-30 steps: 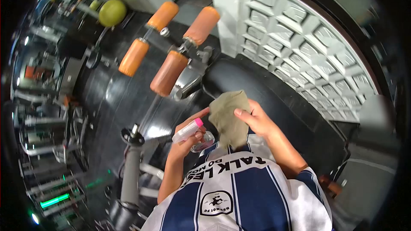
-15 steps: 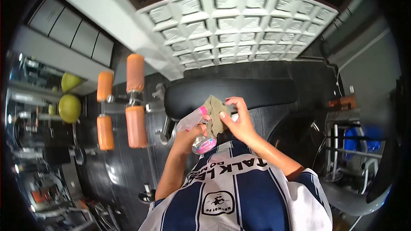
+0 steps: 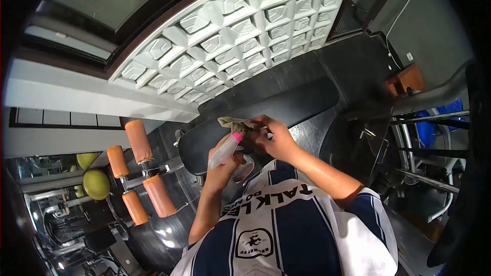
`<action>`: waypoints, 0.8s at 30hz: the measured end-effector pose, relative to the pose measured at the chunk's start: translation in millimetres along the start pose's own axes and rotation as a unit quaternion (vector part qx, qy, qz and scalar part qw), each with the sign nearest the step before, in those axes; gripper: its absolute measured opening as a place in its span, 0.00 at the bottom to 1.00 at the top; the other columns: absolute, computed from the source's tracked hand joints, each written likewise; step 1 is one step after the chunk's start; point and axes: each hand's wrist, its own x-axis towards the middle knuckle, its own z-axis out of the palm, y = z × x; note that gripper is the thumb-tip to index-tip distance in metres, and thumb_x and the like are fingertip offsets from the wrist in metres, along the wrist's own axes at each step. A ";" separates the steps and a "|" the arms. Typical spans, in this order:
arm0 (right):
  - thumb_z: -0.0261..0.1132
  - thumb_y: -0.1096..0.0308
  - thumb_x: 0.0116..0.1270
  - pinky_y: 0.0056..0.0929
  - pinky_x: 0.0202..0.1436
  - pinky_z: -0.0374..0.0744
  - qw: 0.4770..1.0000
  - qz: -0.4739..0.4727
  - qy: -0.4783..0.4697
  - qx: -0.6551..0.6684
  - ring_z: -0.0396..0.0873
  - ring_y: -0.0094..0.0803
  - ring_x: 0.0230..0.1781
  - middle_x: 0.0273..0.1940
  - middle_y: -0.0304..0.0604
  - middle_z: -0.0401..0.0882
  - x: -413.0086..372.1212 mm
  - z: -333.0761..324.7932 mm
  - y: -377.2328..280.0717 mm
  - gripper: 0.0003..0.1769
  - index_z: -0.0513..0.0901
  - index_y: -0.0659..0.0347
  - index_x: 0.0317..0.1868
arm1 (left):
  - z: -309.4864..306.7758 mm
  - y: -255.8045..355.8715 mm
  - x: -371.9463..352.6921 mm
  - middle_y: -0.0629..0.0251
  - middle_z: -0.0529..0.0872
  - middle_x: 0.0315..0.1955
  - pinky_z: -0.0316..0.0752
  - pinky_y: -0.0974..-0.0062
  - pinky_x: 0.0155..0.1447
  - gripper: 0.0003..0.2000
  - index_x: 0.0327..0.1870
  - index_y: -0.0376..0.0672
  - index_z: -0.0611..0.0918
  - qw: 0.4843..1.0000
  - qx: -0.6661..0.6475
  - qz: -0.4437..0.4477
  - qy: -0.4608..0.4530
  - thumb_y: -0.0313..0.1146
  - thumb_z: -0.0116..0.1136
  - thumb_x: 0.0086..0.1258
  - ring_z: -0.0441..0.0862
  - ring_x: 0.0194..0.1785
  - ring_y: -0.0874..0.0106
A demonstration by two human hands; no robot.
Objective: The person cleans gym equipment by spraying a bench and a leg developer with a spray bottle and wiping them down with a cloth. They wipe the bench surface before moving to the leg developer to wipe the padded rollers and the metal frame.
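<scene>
My left hand (image 3: pixel 221 169) is wrapped round a clear spray bottle (image 3: pixel 224 152) with a pink nozzle, held tilted in front of my chest. Bunched at the nozzle is an olive-grey cloth (image 3: pixel 234 123). My right hand (image 3: pixel 280 140) grips the cloth's right side, its fingers curled and partly in shadow. Part of the bottle's body lies behind my left fingers. Beneath both hands runs a long black padded bench (image 3: pixel 307 103).
Orange foam rollers (image 3: pixel 159 196) on a metal frame stand left of the bench. A white patterned panel (image 3: pixel 230 46) rises beyond it. Metal machine frames (image 3: pixel 434 179) are at the right, near a wooden box (image 3: pixel 406 79). A green ball (image 3: pixel 96 184) is at far left.
My view has turned, so the room appears tilted. My right hand has closed in on the cloth, which is now bunched lower and more crumpled against the nozzle.
</scene>
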 end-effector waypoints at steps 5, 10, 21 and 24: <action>0.64 0.72 0.69 0.22 0.40 0.77 0.991 0.074 -0.036 0.103 0.79 0.22 0.34 0.34 0.41 0.82 13.1 -43.6 13.9 0.10 0.81 0.63 0.49 | 4.2 -8.6 29.3 0.63 0.84 0.46 0.76 0.80 0.41 0.26 0.60 0.35 0.80 0.999 -0.023 -0.028 -0.033 0.24 0.57 0.55 0.79 0.34 0.80; 0.65 0.73 0.67 0.24 0.34 0.71 0.990 0.011 0.142 -0.004 0.72 0.24 0.29 0.30 0.40 0.78 23.9 -76.1 -12.0 0.06 0.82 0.66 0.42 | 11.0 -4.8 49.5 0.65 0.84 0.39 0.75 0.80 0.43 0.26 0.60 0.34 0.80 0.996 0.070 0.015 -0.059 0.28 0.60 0.56 0.78 0.34 0.79; 0.71 0.78 0.54 0.39 0.65 0.72 0.974 -0.171 0.083 -0.122 0.73 0.45 0.65 0.64 0.47 0.74 9.8 -15.3 -34.0 0.33 0.76 0.57 0.63 | -16.4 32.6 71.3 0.61 0.86 0.32 0.78 0.76 0.39 0.20 0.49 0.32 0.82 0.978 -0.049 -0.012 -0.200 0.30 0.62 0.54 0.83 0.30 0.71; 0.66 0.79 0.59 0.34 0.66 0.72 0.981 -0.118 0.114 -0.105 0.74 0.43 0.64 0.64 0.49 0.75 5.8 3.0 -39.0 0.31 0.74 0.57 0.65 | -36.1 44.5 79.0 0.57 0.86 0.38 0.78 0.75 0.40 0.20 0.50 0.30 0.83 0.966 -0.048 -0.023 -0.255 0.26 0.60 0.54 0.82 0.32 0.72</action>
